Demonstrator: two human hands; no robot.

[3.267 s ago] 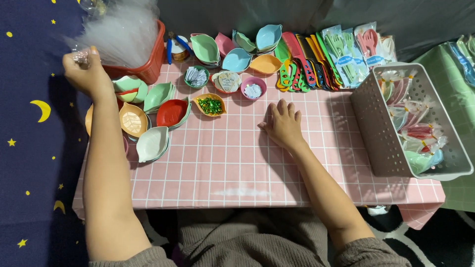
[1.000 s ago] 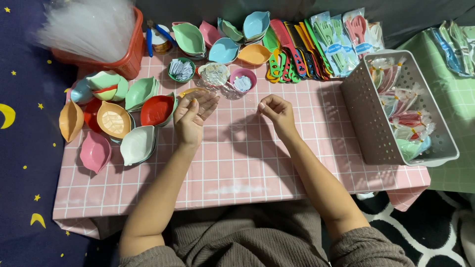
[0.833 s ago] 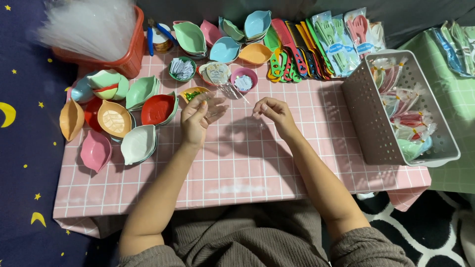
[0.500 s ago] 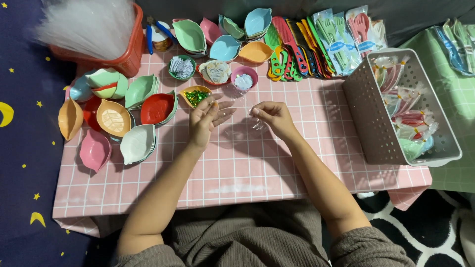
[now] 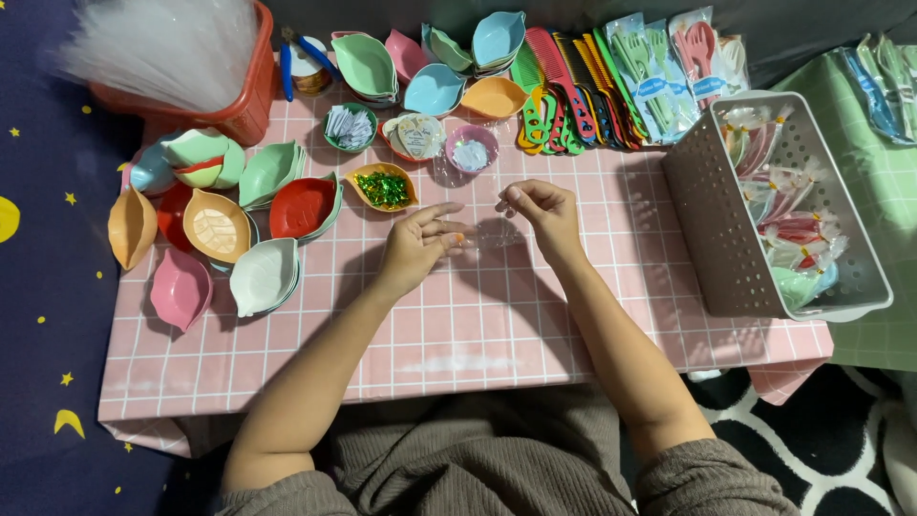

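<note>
Head camera looks down on a small clear plastic bag point(image 5: 492, 232), hard to make out, held just above the pink checked tablecloth point(image 5: 535, 325) between the two hands. Right hand point(image 5: 537, 205) pinches its upper edge with curled fingertips, while the left hand point(image 5: 420, 244) meets its other side with fingers spread; whether those fingers grip it I cannot tell. Just beyond the hands sits an orange leaf-shaped dish of green bits point(image 5: 382, 186), with stacked coloured leaf dishes point(image 5: 220, 225) to the left, combs point(image 5: 564, 96) behind, and a grey basket point(image 5: 712, 229) of wrapped items at right.
</note>
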